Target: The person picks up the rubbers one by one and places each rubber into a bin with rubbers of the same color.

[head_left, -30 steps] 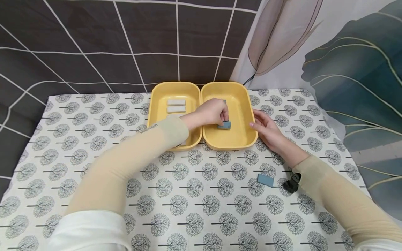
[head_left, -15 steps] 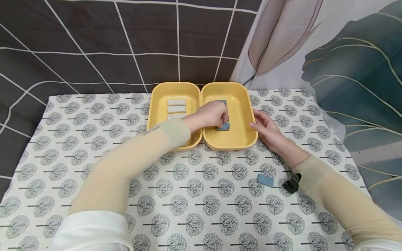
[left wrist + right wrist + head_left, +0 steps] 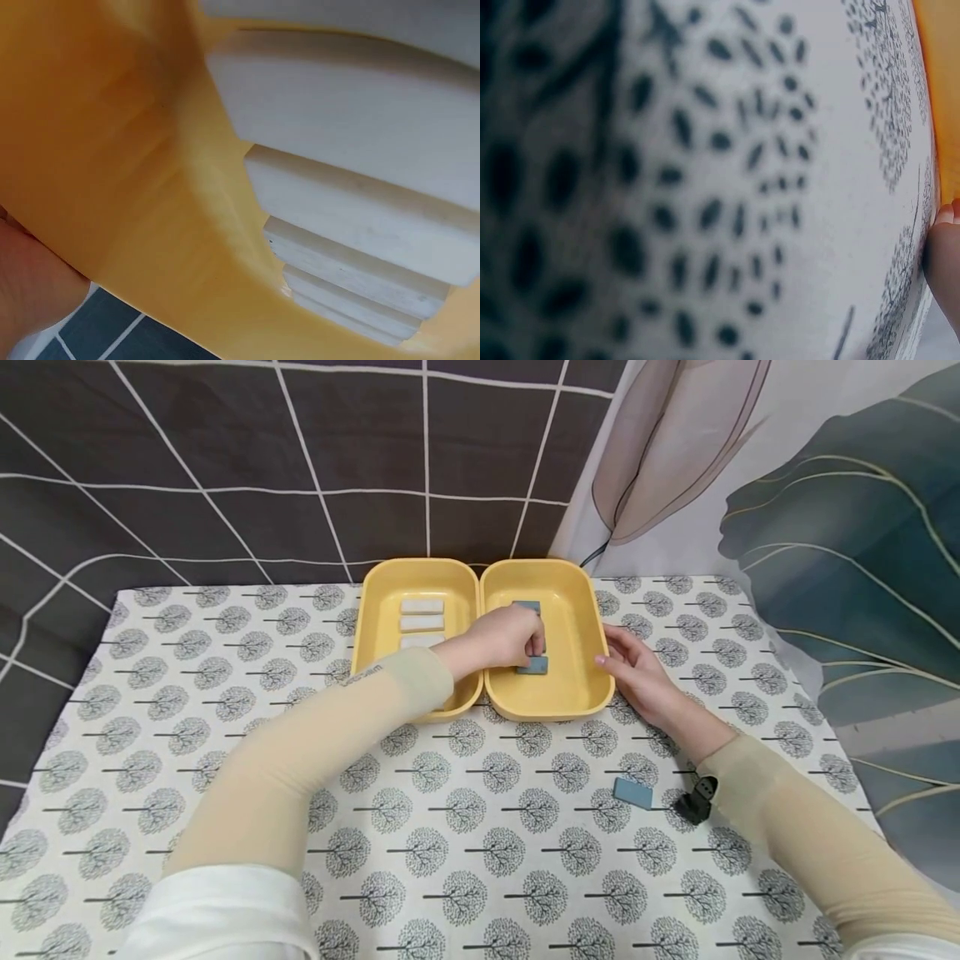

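In the head view my left hand [image 3: 504, 637] reaches down into the right yellow tray [image 3: 577, 700], its fingertips pinching a small blue block [image 3: 533, 666] low over the tray's floor. Part of that block is covered by the fingers. Farther back in the same tray lies another blue block [image 3: 528, 606], partly behind the hand. My right hand [image 3: 639, 675] grips the right tray's outer wall, thumb at the rim and fingers outside. A piece of this hand [image 3: 946, 259] shows beside the yellow wall in the right wrist view.
Touching on the left is a second yellow tray [image 3: 367, 610] with several white blocks [image 3: 360, 199] in a row, partly under my left forearm. A loose blue block [image 3: 633, 792] lies on the tree-print cloth [image 3: 465, 860], near a black wrist device [image 3: 696, 802]. Dark tiled fabric [image 3: 360, 435] hangs behind.
My left hand has shifted the pinched blue block slightly toward me and left. More of the rear blue block shows now. The right hand stays on the tray.
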### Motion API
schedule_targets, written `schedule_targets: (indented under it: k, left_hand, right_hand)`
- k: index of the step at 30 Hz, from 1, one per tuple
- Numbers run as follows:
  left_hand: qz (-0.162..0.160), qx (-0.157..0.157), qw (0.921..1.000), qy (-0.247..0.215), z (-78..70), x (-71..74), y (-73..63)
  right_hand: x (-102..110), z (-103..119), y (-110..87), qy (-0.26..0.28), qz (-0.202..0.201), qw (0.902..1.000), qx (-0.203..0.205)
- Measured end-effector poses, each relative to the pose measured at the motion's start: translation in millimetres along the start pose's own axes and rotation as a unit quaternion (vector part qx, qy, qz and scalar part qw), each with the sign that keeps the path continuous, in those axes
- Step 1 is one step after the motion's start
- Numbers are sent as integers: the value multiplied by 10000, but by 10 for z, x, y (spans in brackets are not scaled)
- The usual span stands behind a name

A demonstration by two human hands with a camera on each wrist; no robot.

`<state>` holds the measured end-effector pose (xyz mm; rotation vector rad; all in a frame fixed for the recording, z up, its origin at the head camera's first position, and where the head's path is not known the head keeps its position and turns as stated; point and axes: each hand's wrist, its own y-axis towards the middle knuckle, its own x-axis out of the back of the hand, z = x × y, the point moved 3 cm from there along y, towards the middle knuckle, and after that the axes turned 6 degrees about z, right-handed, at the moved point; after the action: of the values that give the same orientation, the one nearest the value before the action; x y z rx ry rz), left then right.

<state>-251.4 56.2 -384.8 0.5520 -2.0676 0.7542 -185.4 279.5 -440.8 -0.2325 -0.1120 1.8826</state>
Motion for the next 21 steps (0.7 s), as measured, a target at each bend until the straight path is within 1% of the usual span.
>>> schedule_targets:
  k: [7, 21]
  left_hand:
    - [-102, 51, 9999, 119, 13, -23, -9]
    - [-220, 21, 9995, 215, 14, -39, -6]
  right_hand:
    - [-6, 8, -9, -32, 9, 10000, -38]
    - [-9, 22, -15, -65, 25, 10000, -47]
